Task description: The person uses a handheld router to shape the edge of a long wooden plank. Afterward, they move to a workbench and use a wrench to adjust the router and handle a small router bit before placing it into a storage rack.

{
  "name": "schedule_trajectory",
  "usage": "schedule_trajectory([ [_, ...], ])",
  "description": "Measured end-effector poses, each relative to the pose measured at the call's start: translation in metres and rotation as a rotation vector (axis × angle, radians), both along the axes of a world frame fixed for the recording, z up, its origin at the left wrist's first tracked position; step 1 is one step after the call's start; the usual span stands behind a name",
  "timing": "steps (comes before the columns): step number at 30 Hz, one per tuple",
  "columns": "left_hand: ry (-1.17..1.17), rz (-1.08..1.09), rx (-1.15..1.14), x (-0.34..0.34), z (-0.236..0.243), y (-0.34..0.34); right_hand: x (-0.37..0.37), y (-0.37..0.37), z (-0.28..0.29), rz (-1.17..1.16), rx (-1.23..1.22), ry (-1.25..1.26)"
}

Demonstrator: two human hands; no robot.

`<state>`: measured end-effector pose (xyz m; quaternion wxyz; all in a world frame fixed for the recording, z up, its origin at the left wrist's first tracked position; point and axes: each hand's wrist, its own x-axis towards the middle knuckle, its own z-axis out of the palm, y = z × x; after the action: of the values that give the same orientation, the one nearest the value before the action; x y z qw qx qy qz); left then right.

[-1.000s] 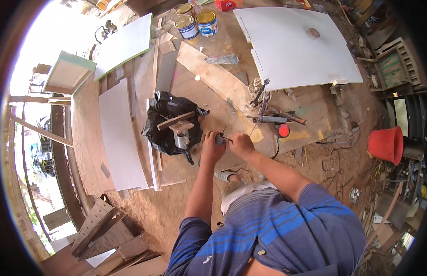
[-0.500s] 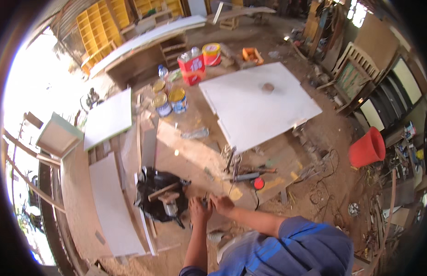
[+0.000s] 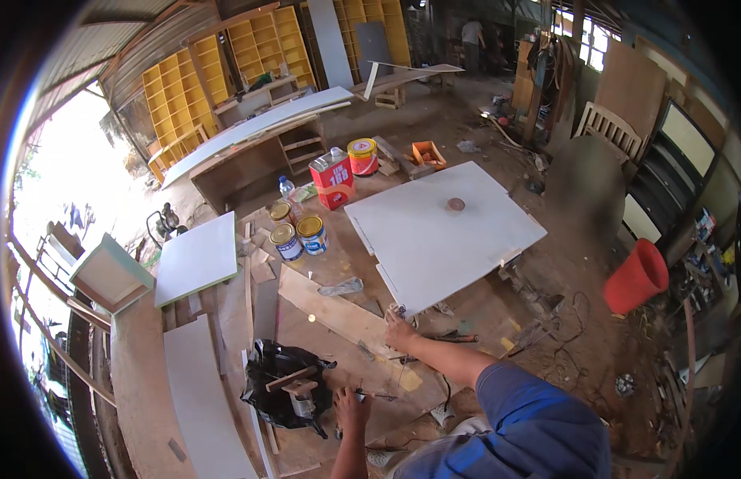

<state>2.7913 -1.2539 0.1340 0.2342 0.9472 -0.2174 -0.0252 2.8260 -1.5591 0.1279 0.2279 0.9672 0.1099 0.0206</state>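
we see the left hand (image 3: 352, 408) low beside a black plastic bag (image 3: 263, 389), its forearm rising almost upright from the lower edge. its fingers are curled round a slim tool (image 3: 362, 395), whose thin shaft points rightward above the wooden work surface (image 3: 322, 338). the right arm stretches forward and leftward, with the right hand (image 3: 400, 332) just beside the white panel's (image 3: 434, 239) near corner; we cannot tell whether those fingers grasp anything.
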Motion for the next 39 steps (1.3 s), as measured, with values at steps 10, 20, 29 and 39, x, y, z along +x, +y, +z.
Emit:
schedule_trajectory([
  [10, 0.137, -0.047, 0.018, -0.002, 0.022, 0.009, -0.059, 0.027, 0.119, -0.331, 1.107, -0.217],
  [20, 0.062, -0.14, -0.003, 0.002, 0.017, -0.01, -0.135, 0.097, 0.052, -0.449, 1.2, 0.181],
  [29, 0.105, -0.093, 0.022, -0.007, 0.02, 0.003, -0.107, 0.142, 0.054, -0.56, 1.07, 0.423],
  [39, 0.056, -0.111, -0.061, -0.004, 0.012, -0.003, -0.113, 0.151, 0.0, -0.445, 1.053, 0.311],
])
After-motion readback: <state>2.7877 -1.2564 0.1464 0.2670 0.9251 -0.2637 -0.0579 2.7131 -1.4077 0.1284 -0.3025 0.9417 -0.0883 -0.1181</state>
